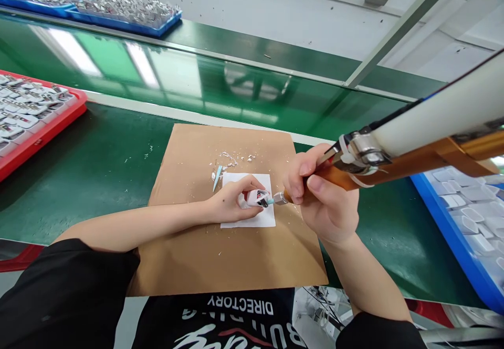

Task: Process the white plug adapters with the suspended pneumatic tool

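Observation:
My left hand (236, 201) is closed around a small white plastic housing (252, 198), with dark and red parts showing at its open end. It holds this over a white paper sheet (248, 222), its fingers curled along both sides. My right hand (323, 191) grips an orange glue gun (340, 177) that carries a long white tube. The gun's teal tapered tip meets the housing's open end; whether glue is flowing cannot be made out. A loose teal nozzle (217, 178) lies left of the paper, beside white scraps (230, 157).
Under the paper is a cardboard sheet (189, 265) on the green worktop (114, 144). A red tray (47, 134) of white pieces stands left, a blue tray (444, 239) of clear-white cases right. Another blue tray (157, 28) full of small metallic parts sits on the back shelf.

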Motion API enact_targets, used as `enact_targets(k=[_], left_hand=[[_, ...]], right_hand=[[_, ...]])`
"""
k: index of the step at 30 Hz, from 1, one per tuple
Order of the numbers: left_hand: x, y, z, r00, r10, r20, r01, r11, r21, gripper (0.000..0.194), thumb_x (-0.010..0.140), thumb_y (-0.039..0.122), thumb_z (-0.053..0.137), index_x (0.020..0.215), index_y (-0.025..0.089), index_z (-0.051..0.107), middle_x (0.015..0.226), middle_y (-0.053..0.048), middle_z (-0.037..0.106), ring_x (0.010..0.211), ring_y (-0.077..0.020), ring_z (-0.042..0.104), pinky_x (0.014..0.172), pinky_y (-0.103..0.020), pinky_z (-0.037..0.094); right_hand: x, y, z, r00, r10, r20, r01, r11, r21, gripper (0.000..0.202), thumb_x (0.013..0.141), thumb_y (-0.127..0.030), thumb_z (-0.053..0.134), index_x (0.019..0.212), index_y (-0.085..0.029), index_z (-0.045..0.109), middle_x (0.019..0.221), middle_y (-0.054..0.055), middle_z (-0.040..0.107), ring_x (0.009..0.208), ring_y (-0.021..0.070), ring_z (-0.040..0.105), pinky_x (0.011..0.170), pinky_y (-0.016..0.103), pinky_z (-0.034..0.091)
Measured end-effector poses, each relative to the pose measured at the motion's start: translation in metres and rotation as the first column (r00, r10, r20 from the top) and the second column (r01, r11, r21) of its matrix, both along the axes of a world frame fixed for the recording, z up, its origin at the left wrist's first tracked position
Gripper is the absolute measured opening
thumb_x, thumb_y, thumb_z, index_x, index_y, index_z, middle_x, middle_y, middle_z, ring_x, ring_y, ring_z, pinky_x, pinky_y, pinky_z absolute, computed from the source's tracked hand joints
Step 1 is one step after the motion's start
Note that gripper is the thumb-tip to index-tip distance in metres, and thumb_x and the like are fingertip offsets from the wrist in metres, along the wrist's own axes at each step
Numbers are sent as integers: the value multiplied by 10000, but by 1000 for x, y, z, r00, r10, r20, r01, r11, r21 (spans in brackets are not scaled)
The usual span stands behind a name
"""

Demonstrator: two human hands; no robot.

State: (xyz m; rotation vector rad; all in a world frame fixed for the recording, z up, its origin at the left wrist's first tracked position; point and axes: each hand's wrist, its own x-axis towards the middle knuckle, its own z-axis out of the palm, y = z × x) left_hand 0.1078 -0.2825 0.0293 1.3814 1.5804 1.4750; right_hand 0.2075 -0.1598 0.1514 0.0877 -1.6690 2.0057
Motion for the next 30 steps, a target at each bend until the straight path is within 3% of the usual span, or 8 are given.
enact_targets(k=[9,22,30], left_hand=[[0,0,0,999,28,-23,-29,999,-23,291,740,190,634,991,182,486,772,15,600,648,-92,513,603,-223,397],[-1,1,-3,998,-36,52,31,994,103,310,769,194,653,1049,169,525,907,-40,637,745,-113,581,645,-233,455],[-1,2,-2,997,-40,66,33,994,100,306,761,172,648,1048,168,542,919,-42,640,773,-119,596,681,-239,479]], right_hand=[[1,-1,3,998,-34,53,34,999,10,55,713,-198,619,698,-198,565,502,-44,504,398,78,408,371,228,306],[0,1,2,999,28,25,-28,999,30,97,738,-161,573,676,-201,509,516,-41,505,416,77,410,402,237,314],[0,0,4,1000,14,22,-14,999,43,140,737,-174,584,643,-204,484,501,-37,510,406,79,407,400,239,296]])
